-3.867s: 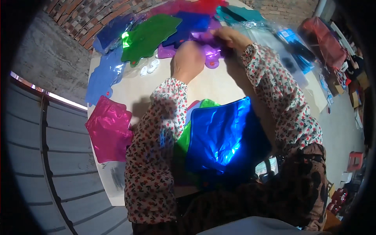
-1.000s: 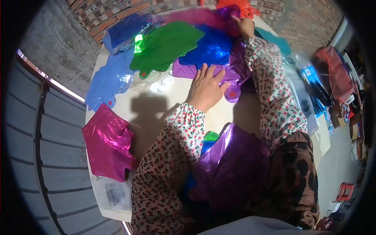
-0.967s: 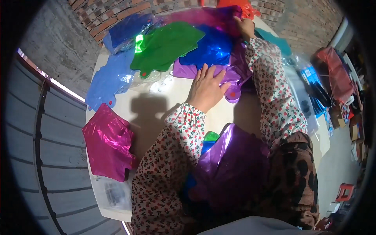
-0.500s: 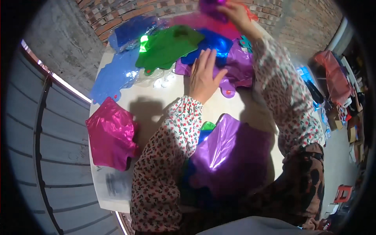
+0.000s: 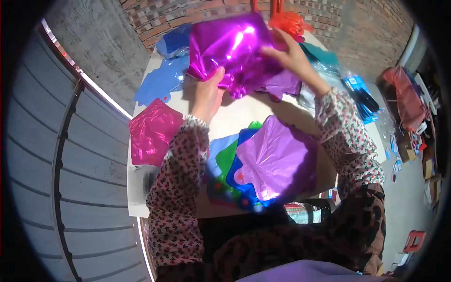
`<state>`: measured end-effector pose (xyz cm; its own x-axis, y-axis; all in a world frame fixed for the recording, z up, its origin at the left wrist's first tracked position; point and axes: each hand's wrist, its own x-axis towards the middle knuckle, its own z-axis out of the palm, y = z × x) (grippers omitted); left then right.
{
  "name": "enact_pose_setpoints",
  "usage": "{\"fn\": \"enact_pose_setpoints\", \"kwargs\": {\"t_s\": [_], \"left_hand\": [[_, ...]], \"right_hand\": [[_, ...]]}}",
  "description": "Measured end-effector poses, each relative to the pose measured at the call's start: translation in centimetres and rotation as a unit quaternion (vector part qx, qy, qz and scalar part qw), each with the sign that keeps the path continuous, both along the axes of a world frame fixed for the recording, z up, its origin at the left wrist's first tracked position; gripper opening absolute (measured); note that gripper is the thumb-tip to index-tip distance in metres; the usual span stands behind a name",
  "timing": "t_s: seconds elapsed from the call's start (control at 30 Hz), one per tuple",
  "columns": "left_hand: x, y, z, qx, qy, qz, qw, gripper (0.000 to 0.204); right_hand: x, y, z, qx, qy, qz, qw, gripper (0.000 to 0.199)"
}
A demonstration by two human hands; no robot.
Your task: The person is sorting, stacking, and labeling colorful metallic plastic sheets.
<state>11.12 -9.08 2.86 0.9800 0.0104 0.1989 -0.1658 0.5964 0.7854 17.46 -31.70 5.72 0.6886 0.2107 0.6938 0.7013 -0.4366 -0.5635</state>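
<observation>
Both my hands hold up a shiny magenta foil balloon (image 5: 221, 42), flat and uninflated, over the far part of the table. My left hand (image 5: 208, 97) pinches its lower left edge, thumb on top. At its right side, my right hand (image 5: 297, 61) grips the foil with thumb and fingers. Near me lies a fanned stack with a light purple foil balloon (image 5: 282, 155) on top and green (image 5: 228, 160) and blue ones showing beneath. A pink foil balloon (image 5: 155, 129) rests alone at the left. Partly hidden behind the held one is another purple balloon (image 5: 283, 84).
Light blue foil (image 5: 162, 82) and dark blue wrapped foil (image 5: 176, 41) lie at the table's far left. Red plastic (image 5: 289, 23) and teal foil (image 5: 319, 54) are at the far right, with blue packets (image 5: 359, 91) nearer. A brick wall (image 5: 324, 19) stands behind.
The magenta balloon has come from the far edge toward me and now shows broadly. My left hand has left the blue and purple foil to grip it. The view has shifted.
</observation>
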Motion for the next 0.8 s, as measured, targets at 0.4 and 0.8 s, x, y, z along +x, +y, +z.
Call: {"fn": "enact_pose_setpoints", "kwargs": {"t_s": [0.4,0.8], "left_hand": [[-3.7,5.2,-1.7,0.248,0.036,-0.045,0.967,0.039],[-2.3,8.2,0.4,0.515,-0.171,0.244,0.804,0.038]], "right_hand": [[-3.0,2.3,1.2,0.033,0.238,0.108,0.965,0.031],[-4.7,5.4,4.3,-0.049,0.389,0.112,0.913,0.04]]}}
